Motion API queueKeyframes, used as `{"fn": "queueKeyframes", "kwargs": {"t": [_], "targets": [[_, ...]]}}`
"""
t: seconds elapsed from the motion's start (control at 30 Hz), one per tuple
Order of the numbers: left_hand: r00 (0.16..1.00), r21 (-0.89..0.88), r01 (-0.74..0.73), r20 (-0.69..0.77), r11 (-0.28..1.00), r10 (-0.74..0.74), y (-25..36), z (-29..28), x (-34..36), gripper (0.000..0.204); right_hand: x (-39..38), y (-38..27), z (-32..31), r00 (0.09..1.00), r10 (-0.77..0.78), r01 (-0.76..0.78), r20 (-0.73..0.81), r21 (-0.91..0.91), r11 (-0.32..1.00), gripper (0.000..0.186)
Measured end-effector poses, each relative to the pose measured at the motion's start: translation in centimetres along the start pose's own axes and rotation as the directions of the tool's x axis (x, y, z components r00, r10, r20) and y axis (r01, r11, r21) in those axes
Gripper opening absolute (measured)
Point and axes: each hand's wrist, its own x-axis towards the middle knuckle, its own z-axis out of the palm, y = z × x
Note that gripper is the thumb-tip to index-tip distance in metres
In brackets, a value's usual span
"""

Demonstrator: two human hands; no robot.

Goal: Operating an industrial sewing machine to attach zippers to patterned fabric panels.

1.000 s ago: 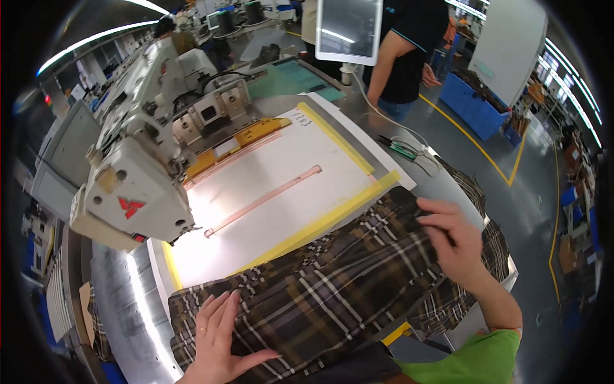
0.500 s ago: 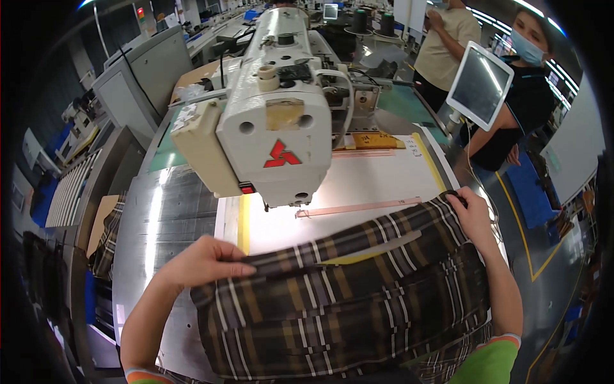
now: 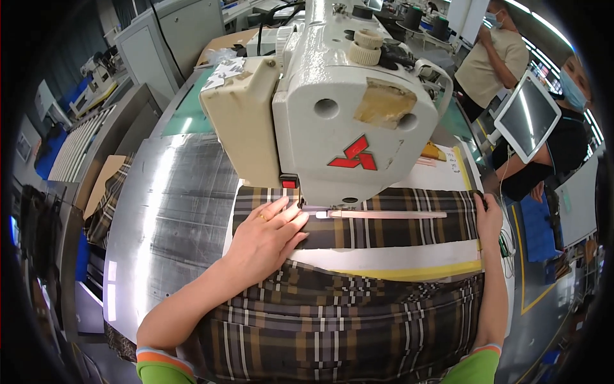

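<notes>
A dark plaid cloth with white and brown stripes lies spread under the head of a white sewing machine. My left hand rests flat on its left part, fingers stretched out beside the needle area. At the cloth's right edge my right hand is closed, pinching the far corner. A narrow pale pink strip runs across this part; whether it lies on top or shows through a slit, I cannot tell. Nearer to me, more of the cloth is bunched in folds. Between the two parts shows a white sheet with yellow tape.
A metal tabletop extends to the left, with a cardboard piece and more plaid cloth beyond its edge. A tablet-like screen stands at the right. Two people are behind it. A blue bin sits on the floor.
The cloth has moved forward under the machine head and now lies flat over the white sheet. My left hand has gone from pinching its edge to lying flat, farther right.
</notes>
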Motion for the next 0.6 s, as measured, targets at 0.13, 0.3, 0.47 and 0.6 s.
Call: {"fn": "queueKeyframes", "kwargs": {"t": [0.13, 0.3, 0.47, 0.6], "targets": [[0.999, -0.020, -0.016, -0.029, 1.000, 0.015, 0.3, 1.2, 1.0, 0.036, -0.5, 2.1, 0.2, 0.999, -0.050, 0.049, -0.019, -0.053, 0.997, 0.027], [0.998, -0.047, -0.069, -0.003, 0.997, 0.069, 0.6, 1.2, 0.8, 0.035, -0.9, 3.2, -0.4, 0.990, -0.131, 0.126, -0.046, -0.098, 0.987, 0.026], [0.987, -0.026, -0.155, 0.029, 0.988, 0.156, 0.2, 1.5, 1.1, 0.035, -0.8, 2.7, -0.6, 0.995, -0.098, 0.094, -0.035, -0.100, 0.990, 0.025], [0.987, -0.027, -0.156, 0.045, 0.987, 0.157, 0.2, 1.5, 1.4, 0.038, -0.7, 2.7, -0.7, 0.999, -0.045, 0.047, 0.024, -0.108, 0.993, 0.023]]}}
